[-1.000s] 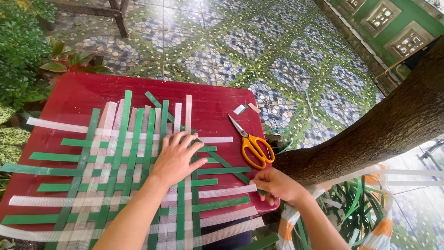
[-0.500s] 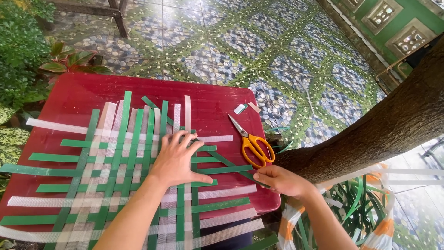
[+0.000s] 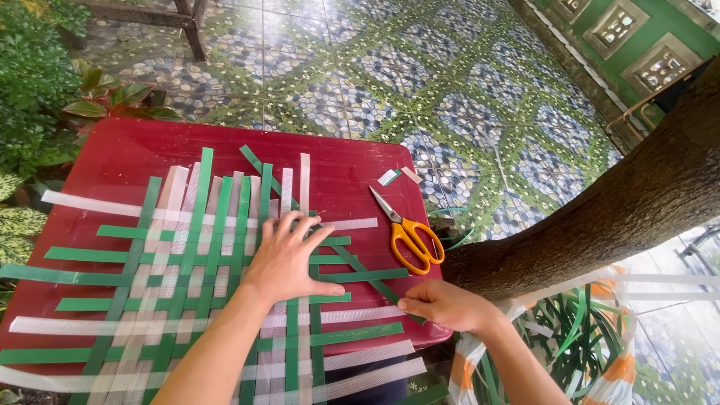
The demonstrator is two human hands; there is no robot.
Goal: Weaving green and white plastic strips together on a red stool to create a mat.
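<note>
A mat woven of green and translucent white strips [image 3: 195,277] lies flat on a red table [image 3: 150,150]. My left hand [image 3: 289,259] presses on the weave with fingers spread, near its right side. My right hand [image 3: 442,304] pinches the lower end of a loose green strip [image 3: 352,262] at the table's right edge. That strip runs diagonally up and left across the weave, under my left hand.
Orange-handled scissors [image 3: 409,232] lie on the table's right side, with small strip offcuts [image 3: 397,176] just above them. A thick tree trunk [image 3: 600,217] leans in at the right. Leafy plants [image 3: 45,90] crowd the left; a bag of strips [image 3: 570,345] sits below right.
My right hand has moved up along the table's right edge and now pinches the diagonal green strip. My left hand has stayed pressed on the weave.
</note>
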